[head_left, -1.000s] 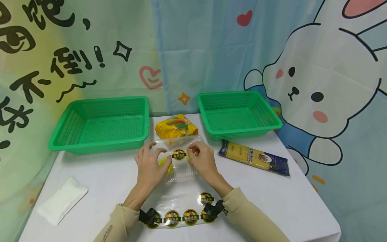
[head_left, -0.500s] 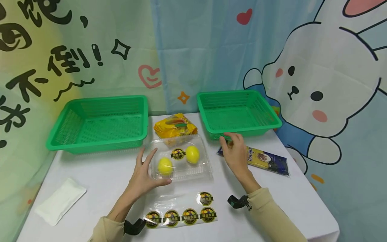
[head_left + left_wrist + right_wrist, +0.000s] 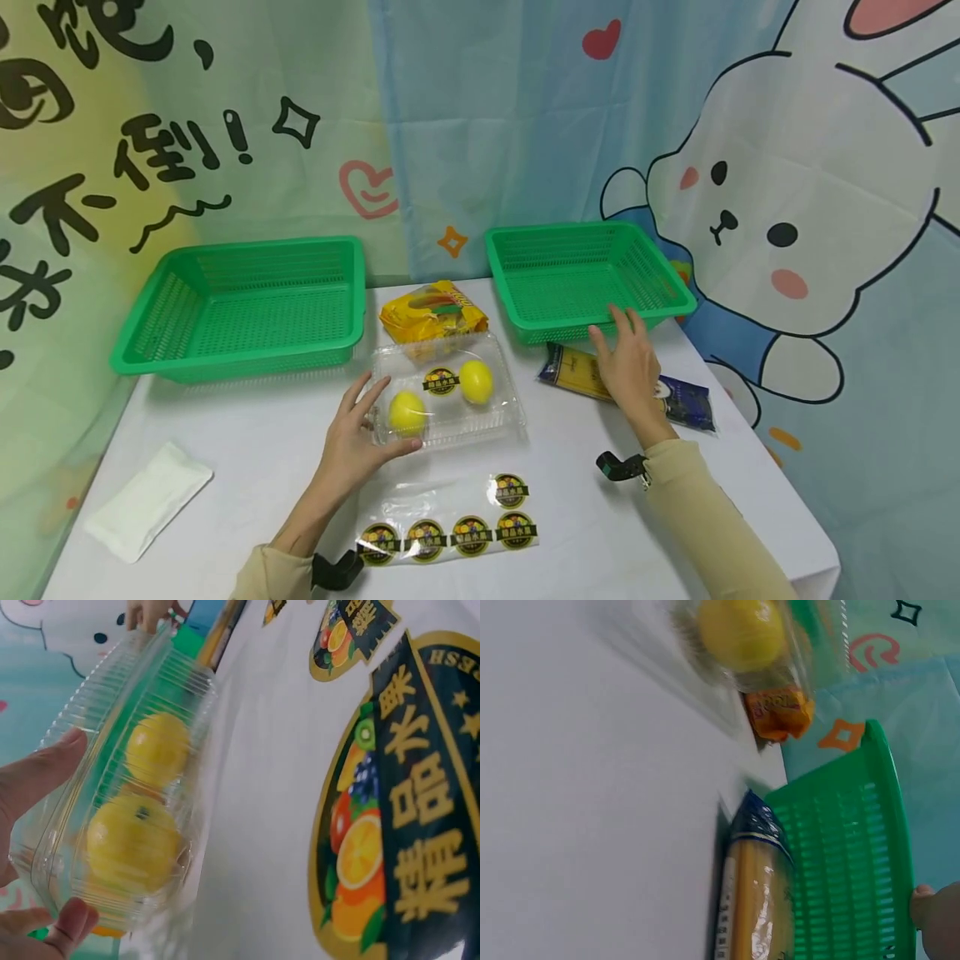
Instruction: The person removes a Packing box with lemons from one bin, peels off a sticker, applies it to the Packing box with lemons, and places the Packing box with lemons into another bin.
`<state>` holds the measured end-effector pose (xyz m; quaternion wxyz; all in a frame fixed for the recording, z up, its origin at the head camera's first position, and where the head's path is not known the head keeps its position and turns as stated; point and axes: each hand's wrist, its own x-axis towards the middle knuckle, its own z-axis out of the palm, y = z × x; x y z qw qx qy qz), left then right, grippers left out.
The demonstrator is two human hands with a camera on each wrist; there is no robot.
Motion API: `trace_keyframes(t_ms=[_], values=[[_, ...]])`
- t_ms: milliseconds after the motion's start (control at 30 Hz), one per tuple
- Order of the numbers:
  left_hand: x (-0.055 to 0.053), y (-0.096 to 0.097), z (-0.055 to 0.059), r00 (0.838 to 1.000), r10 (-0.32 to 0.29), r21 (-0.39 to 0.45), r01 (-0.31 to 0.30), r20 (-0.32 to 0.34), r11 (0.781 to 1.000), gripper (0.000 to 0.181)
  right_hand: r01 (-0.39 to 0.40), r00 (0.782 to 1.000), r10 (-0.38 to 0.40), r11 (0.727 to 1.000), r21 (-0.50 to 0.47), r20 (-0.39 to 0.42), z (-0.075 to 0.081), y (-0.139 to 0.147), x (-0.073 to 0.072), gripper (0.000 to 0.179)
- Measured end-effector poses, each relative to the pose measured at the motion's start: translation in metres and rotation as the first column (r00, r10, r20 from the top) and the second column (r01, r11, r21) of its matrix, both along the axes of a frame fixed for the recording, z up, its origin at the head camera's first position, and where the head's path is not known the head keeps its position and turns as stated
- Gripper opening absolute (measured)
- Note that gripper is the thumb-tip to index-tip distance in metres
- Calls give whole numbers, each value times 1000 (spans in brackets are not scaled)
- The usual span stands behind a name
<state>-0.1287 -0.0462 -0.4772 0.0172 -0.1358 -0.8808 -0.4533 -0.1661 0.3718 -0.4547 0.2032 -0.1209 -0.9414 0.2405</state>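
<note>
A clear plastic clamshell box (image 3: pixel 442 429) holds two yellow fruits (image 3: pixel 476 382), and its lid carries a round black-and-gold sticker (image 3: pixel 440 382). My left hand (image 3: pixel 360 437) is spread along the box's left side, thumb at the front edge; the left wrist view shows fingertips (image 3: pixel 73 739) touching the plastic. Fingers extended, my right hand (image 3: pixel 630 367) reaches over a spaghetti packet (image 3: pixel 573 371), hiding its middle. Its fingertips are right at the front rim of the right green basket (image 3: pixel 592 283). The right wrist view has one fingertip (image 3: pixel 924 894) at that rim.
A second green basket (image 3: pixel 247 308) stands at the back left. Behind the box lies a yellow snack bag (image 3: pixel 433 312). A sticker sheet (image 3: pixel 427 504) lies in front, and a white packet (image 3: pixel 150 500) on the left. A printed curtain (image 3: pixel 480 133) hangs behind the table.
My right hand has left the sticker on the lid and moved right, across the spaghetti packet to the right basket's rim. My left hand has shifted from above the lid to the box's left side.
</note>
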Motion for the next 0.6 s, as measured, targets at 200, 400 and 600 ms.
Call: trace_keyframes(t_ms=[200, 400, 600], values=[[1, 0, -2, 1000, 17, 25, -17, -19, 1000, 95, -9, 997, 8, 1000, 19, 77, 2, 11, -6, 54], [5, -1, -6, 994, 37, 68, -30, -107, 997, 81, 6, 999, -7, 999, 35, 50, -2, 12, -7, 49], [9, -1, -8, 977, 60, 93, -41, -206, 995, 72, 10, 1000, -11, 999, 47, 22, -4, 12, -8, 47]])
